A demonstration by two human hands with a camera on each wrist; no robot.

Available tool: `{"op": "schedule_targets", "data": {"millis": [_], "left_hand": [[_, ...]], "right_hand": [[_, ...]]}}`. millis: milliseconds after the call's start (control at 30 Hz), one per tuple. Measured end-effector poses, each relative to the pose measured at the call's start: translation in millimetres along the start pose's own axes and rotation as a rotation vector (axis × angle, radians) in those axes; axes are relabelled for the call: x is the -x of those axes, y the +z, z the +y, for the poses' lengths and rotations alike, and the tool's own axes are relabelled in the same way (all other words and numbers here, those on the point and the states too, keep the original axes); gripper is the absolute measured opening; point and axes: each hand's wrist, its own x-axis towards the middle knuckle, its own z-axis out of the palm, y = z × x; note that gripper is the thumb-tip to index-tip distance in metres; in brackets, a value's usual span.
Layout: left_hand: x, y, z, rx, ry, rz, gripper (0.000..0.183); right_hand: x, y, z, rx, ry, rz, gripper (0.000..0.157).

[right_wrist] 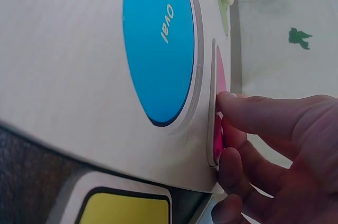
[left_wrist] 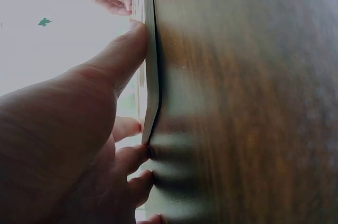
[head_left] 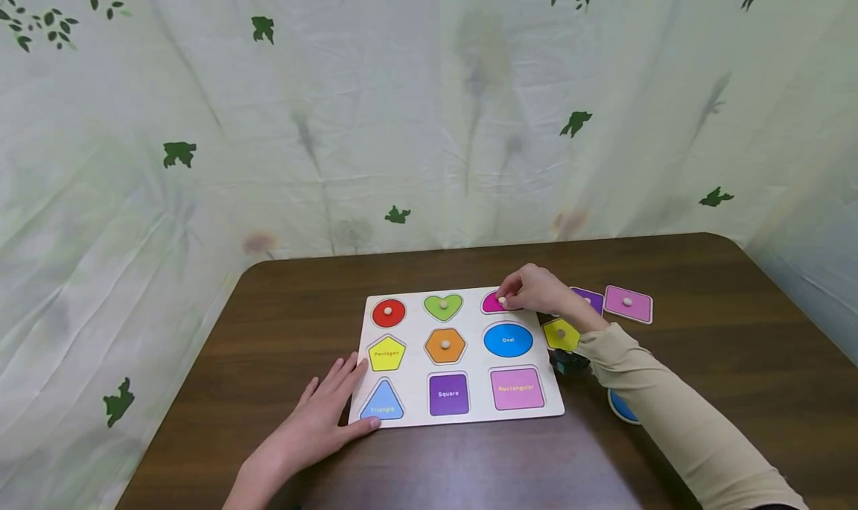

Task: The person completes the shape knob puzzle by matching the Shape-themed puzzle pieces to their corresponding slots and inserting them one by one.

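A white shape-puzzle board (head_left: 412,404) lies on the brown table, printed with words such as Oval and Square. At its far right corner my right hand (head_left: 536,290) pinches a magenta puzzle piece (right_wrist: 218,145) by its knob. In the right wrist view that piece stands slightly above the board's surface, beyond the blue oval recess (right_wrist: 158,49); fingers cover part of it. My left hand (head_left: 315,421) rests at the board's near left corner, fingers spread and straight along the left edge, thumb on the near edge. Red circle (head_left: 389,313), green heart (head_left: 443,307) and orange hexagon (head_left: 445,346) pieces, with knobs, sit in the board.
Right of the board lie a yellow pentagon piece (head_left: 560,335), a purple piece (head_left: 593,298) partly behind the right wrist, and a pink rectangle piece (head_left: 628,304). A blue piece (head_left: 623,407) shows partly under the right sleeve. A leaf-patterned curtain (head_left: 429,123) hangs behind the table (head_left: 302,294).
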Motion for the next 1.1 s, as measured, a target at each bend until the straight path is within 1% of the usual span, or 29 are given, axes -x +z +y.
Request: {"op": "schedule_targets", "data": {"millis": [233, 367, 633, 800, 1100], "left_hand": [[-1.2, 0.8, -0.1, -0.004, 0.01, 0.007, 0.095], [-1.5, 1.6, -0.5, -0.004, 0.012, 0.004, 0.095], [-1.4, 1.3, -0.4, 0.002, 0.015, 0.002, 0.096], [-1.6, 0.1, -0.6, -0.001, 0.02, 0.006, 0.095], [-1.9, -2.7, 0.2, 0.0, 0.016, 0.0, 0.095]], "right_hand": [[2, 2.0, -1, 0.021, 0.009, 0.018, 0.012], [3, 1.7, 1, 0.015, -0.008, 0.015, 0.014], [13, -6.4, 5, -0.089, 0.02, 0.041, 0.021], [22, -11.2, 10, -0.108, -0.009, 0.065, 0.021], [42, -22.9, 15, -0.053, -0.044, 0.108, 0.022]]}}
